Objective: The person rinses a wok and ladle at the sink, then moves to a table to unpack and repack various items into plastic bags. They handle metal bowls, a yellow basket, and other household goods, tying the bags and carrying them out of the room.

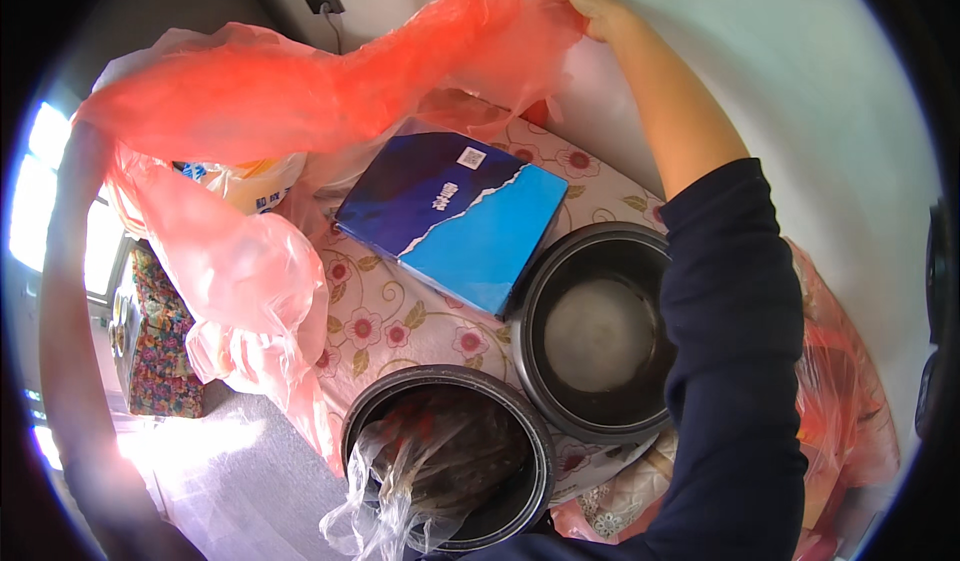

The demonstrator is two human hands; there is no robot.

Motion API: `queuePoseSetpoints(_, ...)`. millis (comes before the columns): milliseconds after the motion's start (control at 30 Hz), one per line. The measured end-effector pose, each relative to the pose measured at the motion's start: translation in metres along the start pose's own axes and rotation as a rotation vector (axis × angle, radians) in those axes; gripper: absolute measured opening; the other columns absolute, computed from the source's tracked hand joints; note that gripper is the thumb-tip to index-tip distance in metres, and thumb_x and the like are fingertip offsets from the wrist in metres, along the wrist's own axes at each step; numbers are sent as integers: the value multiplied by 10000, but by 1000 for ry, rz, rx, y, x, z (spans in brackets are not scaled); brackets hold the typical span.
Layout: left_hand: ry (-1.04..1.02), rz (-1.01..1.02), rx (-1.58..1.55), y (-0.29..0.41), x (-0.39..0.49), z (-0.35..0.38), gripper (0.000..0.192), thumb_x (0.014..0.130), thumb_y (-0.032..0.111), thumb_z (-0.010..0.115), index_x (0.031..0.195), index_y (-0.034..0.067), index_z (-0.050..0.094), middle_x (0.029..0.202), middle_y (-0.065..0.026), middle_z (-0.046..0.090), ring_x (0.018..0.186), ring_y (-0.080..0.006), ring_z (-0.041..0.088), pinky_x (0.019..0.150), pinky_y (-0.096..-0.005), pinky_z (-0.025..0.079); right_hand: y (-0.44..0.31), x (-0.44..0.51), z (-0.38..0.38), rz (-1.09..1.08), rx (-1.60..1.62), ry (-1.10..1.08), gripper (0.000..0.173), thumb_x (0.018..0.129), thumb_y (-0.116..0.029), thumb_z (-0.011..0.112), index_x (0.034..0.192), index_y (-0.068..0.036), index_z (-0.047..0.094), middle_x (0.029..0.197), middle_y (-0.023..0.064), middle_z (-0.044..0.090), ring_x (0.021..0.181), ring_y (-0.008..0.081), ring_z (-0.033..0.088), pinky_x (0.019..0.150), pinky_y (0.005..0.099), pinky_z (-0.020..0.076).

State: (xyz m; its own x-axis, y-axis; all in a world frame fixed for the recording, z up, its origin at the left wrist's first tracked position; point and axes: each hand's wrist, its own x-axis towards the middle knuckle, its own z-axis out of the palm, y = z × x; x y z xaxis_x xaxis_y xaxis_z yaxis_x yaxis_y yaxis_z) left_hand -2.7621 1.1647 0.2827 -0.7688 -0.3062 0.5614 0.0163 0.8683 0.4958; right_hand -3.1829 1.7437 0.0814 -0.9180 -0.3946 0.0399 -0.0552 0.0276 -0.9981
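Observation:
A large translucent red plastic bag (315,103) is stretched wide above the table. My right hand (596,9), arm raised, pinches its upper edge near the wall. At the far left, my left hand (91,137) grips the bag's other end, its fingers mostly hidden by plastic and glare. The bag hangs down on the left over the table's edge. Beneath it lies a flat blue box (457,216) with a white torn-edge print. Nearer me stand two dark round inner pots; the right pot (600,336) shows a pale bottom, while the left pot (448,456) holds a clear plastic bag (405,471) with dark contents.
A floral tablecloth (397,321) covers the table. A white printed bag (259,186) lies behind the red plastic. More red plastic (832,381) is at the right, by the wall. A flower-patterned covered piece (161,336) stands beyond the grey floor (247,456). A wall socket (324,2) has a cord plugged in.

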Motion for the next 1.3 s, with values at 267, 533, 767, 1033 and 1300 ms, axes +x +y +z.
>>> queuePoseSetpoints(267, 88, 154, 141, 15, -32, -69, 324, 953, 187, 529, 1241, 40, 526, 1133, -68, 582, 1013, -140, 559, 890, -265, 456, -126, -3, 74, -263, 272, -63, 179, 906, -45, 432, 848, -48, 601, 758, 104, 646, 645, 217, 641, 594, 350, 558)
queuePoseSetpoints(533, 93, 223, 162, -26, -67, -147, 295, 939, 158, 554, 1215, 55, 545, 1076, -56, 601, 958, -127, 577, 844, -257, 475, -233, -47, 133, -354, 104, -111, 171, 872, -66, 490, 817, -26, 647, 763, 108, 652, 690, 223, 642, 618, 345, 562)
queuePoseSetpoints(767, 60, 321, 126, -133, -65, -266, 274, 926, 132, 576, 1193, 69, 561, 1027, -44, 619, 910, -115, 593, 804, -251, 491, -276, -109, 221, -287, -128, -143, 155, 787, -33, 554, 880, -4, 675, 844, 127, 678, 748, 240, 643, 691, 374, 543)
queuePoseSetpoints(1033, 24, 549, 94, -277, -81, -366, 301, 915, 77, 580, 1215, 80, 556, 1004, -48, 635, 861, -117, 606, 782, -250, 497, -276, -143, 346, -104, -133, -110, 168, 797, 3, 516, 870, 11, 667, 868, 129, 674, 767, 250, 651, 711, 375, 550)
queuePoseSetpoints(1300, 2, 367, 87, -333, -97, -480, 371, 916, 203, 604, 1255, 73, 529, 1125, -81, 591, 1013, -155, 568, 853, -295, 475, -270, -164, 448, 13, -175, -72, 199, 852, -76, 558, 1025, -20, 637, 963, 92, 664, 884, 187, 640, 806, 355, 544)
